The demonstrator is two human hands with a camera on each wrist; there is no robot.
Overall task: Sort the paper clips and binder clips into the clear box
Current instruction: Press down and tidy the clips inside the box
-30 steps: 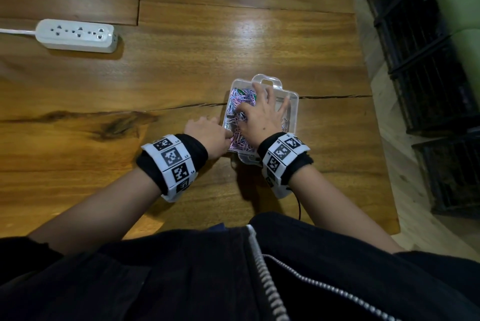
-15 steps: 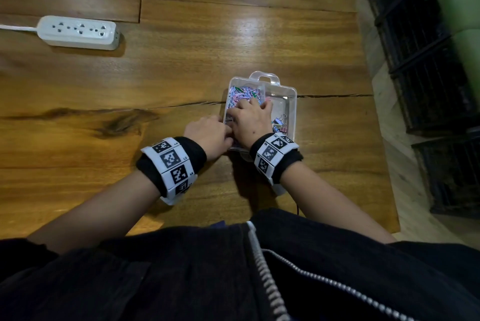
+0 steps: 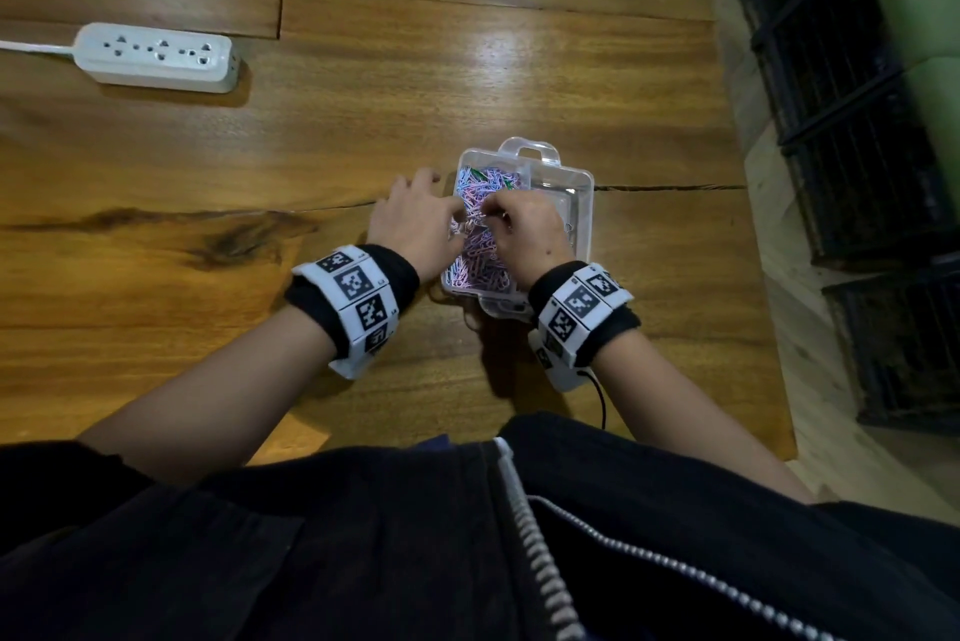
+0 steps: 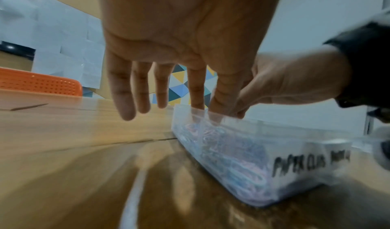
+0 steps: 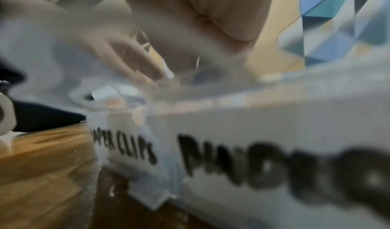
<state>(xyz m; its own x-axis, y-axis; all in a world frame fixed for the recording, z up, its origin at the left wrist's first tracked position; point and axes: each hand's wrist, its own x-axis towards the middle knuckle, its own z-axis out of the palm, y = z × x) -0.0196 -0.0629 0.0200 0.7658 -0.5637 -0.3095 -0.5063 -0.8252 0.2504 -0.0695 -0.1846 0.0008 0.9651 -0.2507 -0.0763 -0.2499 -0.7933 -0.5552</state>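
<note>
A clear two-part box (image 3: 584, 204) sits on the wooden table, its near wall lettered "PAPER CLIPS" (image 5: 124, 149). Pastel paper clips (image 3: 480, 253) fill its left compartment. My left hand (image 3: 415, 214) lies along the box's left side with fingers straight and spread; in the left wrist view its thumb and forefinger (image 4: 197, 89) dip over the rim into the clips (image 4: 232, 157). My right hand (image 3: 498, 217) is over the box with fingers curled, pinching down into the clip pile. What lies under it in the right compartment is hidden.
A white power strip (image 3: 156, 58) lies at the table's far left. The table's right edge drops to a floor with black wire crates (image 3: 857, 121). An orange chair back (image 4: 40, 84) stands beyond the far side.
My right hand went from lying flat and spread over the box to curling and pinching in the clips. My left hand left the near corner, moved forward and opened its fingers.
</note>
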